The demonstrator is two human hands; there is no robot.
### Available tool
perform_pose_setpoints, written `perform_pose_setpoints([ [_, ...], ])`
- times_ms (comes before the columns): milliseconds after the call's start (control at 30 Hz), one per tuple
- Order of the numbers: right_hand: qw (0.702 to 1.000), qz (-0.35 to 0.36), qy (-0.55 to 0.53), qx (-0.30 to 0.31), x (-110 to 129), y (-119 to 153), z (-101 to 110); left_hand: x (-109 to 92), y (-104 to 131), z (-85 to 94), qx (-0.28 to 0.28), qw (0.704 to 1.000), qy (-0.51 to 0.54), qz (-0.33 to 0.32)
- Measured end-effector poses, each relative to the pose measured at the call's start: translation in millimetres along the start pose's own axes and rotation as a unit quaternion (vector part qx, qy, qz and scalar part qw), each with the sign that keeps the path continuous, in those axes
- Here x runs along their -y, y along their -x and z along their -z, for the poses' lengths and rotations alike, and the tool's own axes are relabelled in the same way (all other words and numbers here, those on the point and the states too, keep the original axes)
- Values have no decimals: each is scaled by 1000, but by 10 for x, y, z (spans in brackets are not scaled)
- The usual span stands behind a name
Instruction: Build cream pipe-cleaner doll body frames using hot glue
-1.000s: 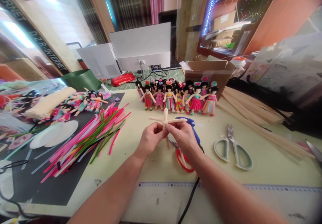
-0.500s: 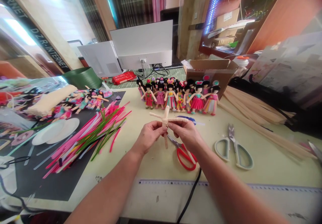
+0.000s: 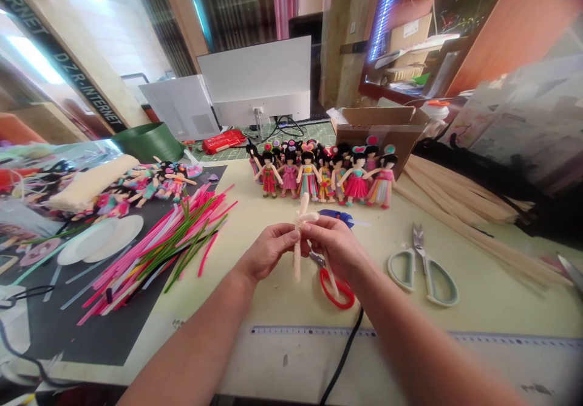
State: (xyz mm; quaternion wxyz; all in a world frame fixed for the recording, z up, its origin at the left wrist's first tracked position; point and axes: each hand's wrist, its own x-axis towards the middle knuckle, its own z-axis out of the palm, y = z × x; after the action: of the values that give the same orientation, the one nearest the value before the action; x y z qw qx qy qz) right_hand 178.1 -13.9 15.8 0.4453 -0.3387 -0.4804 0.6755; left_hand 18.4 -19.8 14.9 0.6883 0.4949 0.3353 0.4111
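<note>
Cream fuzzy pipe cleaners (image 3: 297, 263) are twisted together into a small doll-like frame above the table. A loop tops it, one strand hangs straight down, and another droops beneath my right palm. My left hand (image 3: 268, 249) is closed in a pinch on the frame's middle. My right hand (image 3: 336, 243) pinches the same spot from the other side, thumbs almost touching. Partly hidden under the right hand lie red-handled scissors (image 3: 323, 284). Behind the hands rests a blue object (image 3: 337, 217) whose kind I cannot make out.
Several finished pipe-cleaner dolls (image 3: 308, 175) stand in front of a cardboard box (image 3: 378, 127). Grey-handled scissors (image 3: 419, 245) and beige pipe cleaners (image 3: 460, 196) lie right. A coloured pipe-cleaner pile (image 3: 155, 242) and white plates (image 3: 119, 236) are left. A ruler (image 3: 319, 331) and black cable (image 3: 342, 357) lie nearer.
The cream side strands, spread left and right before, are now bent: one curls into a loop at the top and one hangs down below my right hand. Both hands stay nearly in place.
</note>
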Motion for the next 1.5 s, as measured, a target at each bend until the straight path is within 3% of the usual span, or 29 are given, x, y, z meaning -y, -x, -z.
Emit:
perform_pose_setpoints([
  [267, 994, 5, 46, -99, -17, -33, -50, 65, -43, -37, -90, 994, -54, -20],
  [367, 993, 12, 64, -95, -15, -38, -46, 75, -50, -25, -120, 988, -86, -35],
  [667, 990, 25, 121, -72, 32, -34, -11, 42, -37, 14, -142, 976, -162, -35],
  [933, 986, 82, 109, -99, -79, -72, -8, 45, -48, 50, -114, 986, -120, -35],
  [1267, 996, 36, 40, -67, -103, -48, -33, 46, -26, 72, -34, 999, -26, -17],
  [1500, 994, 54, 65, -62, 4, -7, -90, 6, -19, 48, -20, 999, -33, 18],
])
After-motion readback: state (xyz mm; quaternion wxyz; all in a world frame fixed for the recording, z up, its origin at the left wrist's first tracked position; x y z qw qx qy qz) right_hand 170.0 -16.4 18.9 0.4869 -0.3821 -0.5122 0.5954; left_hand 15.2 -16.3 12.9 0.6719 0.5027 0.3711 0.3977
